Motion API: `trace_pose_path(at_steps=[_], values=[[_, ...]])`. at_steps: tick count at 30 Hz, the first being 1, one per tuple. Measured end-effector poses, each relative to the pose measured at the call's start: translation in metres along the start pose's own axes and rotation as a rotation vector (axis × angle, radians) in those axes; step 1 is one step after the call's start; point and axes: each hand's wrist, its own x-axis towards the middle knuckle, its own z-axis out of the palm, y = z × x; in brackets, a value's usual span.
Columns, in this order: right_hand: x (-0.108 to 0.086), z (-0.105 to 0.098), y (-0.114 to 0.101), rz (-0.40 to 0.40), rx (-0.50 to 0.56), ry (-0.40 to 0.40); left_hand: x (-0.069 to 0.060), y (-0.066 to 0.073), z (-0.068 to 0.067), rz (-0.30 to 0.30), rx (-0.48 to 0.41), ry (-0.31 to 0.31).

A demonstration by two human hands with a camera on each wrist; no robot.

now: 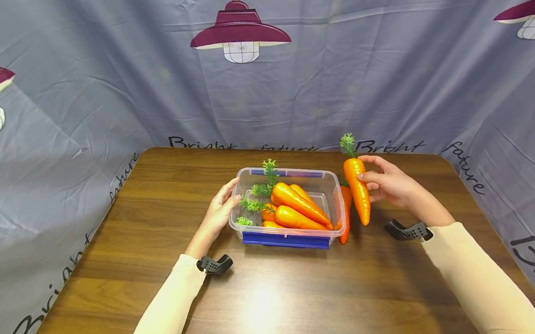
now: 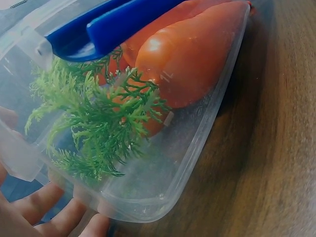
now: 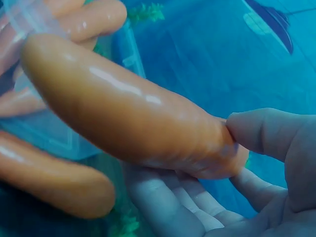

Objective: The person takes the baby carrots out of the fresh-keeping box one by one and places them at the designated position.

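Observation:
A clear plastic box (image 1: 286,231) with blue clips stands on the table, holding several orange carrots (image 1: 297,203) with green leafy tops. At its left side, my left hand (image 1: 218,211) grips the rim; in the left wrist view the fingers (image 2: 37,202) lie against the outer wall. My right hand (image 1: 389,183) holds another carrot (image 1: 359,191) between thumb and fingers, right of the box, leaves up and tip down. In the right wrist view this carrot (image 3: 133,113) fills the middle. One more carrot (image 1: 345,219) lies on the table against the box's right side, partly hidden.
The brown wooden table (image 1: 161,284) reaches back to a grey-blue curtain (image 1: 300,102) printed with lamps and lettering. A black strap device sits on each wrist, the left one (image 1: 215,264) near the table's middle.

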Motion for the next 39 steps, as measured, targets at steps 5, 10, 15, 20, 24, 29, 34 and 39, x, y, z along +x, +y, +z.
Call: trace_pose_path(at_steps=[5,10,15,20,24,29,34,39], values=[[-0.002,-0.006,0.015,0.006,0.052,0.03,-0.001,0.001,0.0,0.001,-0.009,0.001],[-0.001,-0.009,0.035,0.029,0.075,0.058,-0.001,0.002,0.0,0.001,-0.01,-0.005],[0.001,-0.012,0.053,0.052,0.043,0.087,0.0,0.003,0.0,0.007,-0.009,-0.005],[0.003,-0.01,0.066,0.072,-0.015,0.109,0.001,0.003,0.0,0.016,-0.008,-0.003],[0.005,-0.006,0.074,0.088,-0.062,0.116,0.0,0.001,0.0,0.016,-0.002,-0.005],[0.006,0.001,0.074,0.096,-0.057,0.114,-0.001,0.0,0.0,0.013,0.002,-0.005],[0.008,0.005,0.072,0.092,-0.06,0.118,0.0,0.0,-0.001,0.017,0.002,-0.002],[0.012,0.005,0.075,0.093,-0.092,0.134,0.0,0.0,-0.001,0.015,-0.003,-0.001]])
